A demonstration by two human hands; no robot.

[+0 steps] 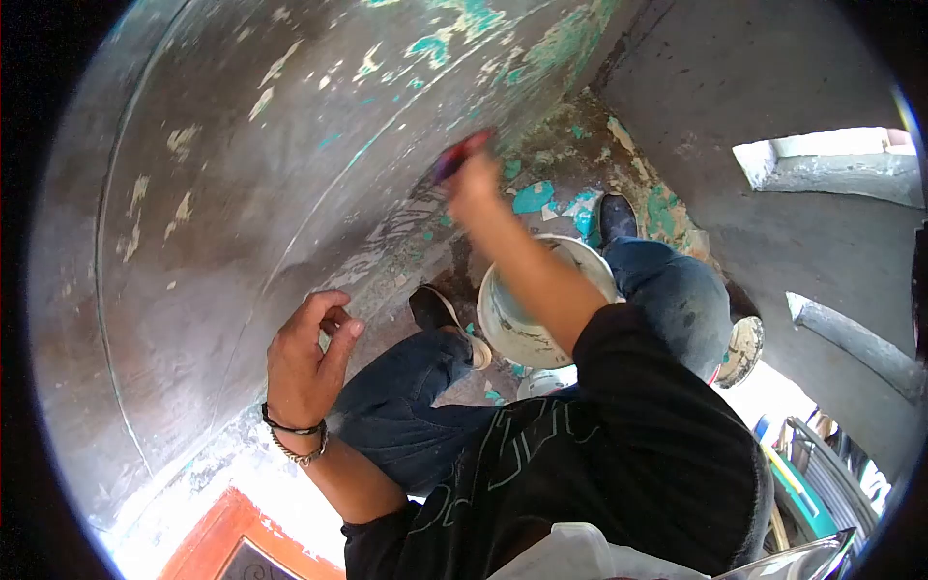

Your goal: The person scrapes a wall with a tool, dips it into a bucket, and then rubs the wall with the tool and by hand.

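Note:
My right hand [474, 193], smeared by motion, grips a small red and purple object [462, 155] at the grey wall [242, 193]. Its exact kind is too blurred to make out. Below my right forearm stands a white bucket [495, 333] between my legs; the forearm covers part of its mouth. My left hand [307, 358] hangs in front of the wall's lower part, holding nothing, with its fingers loosely bent and the thumb apart from them. Dark bands circle the left wrist. Flaking patches of turquoise and cream paint [430, 48] mark the wall's upper part.
Turquoise paint flakes [532, 197] litter the dirty floor around my shoes. A second grey wall [773, 87] with bright openings rises at the right. Behind my leg is a round, stained container [742, 353]. An orange framed panel [237, 536] shows at the lower left.

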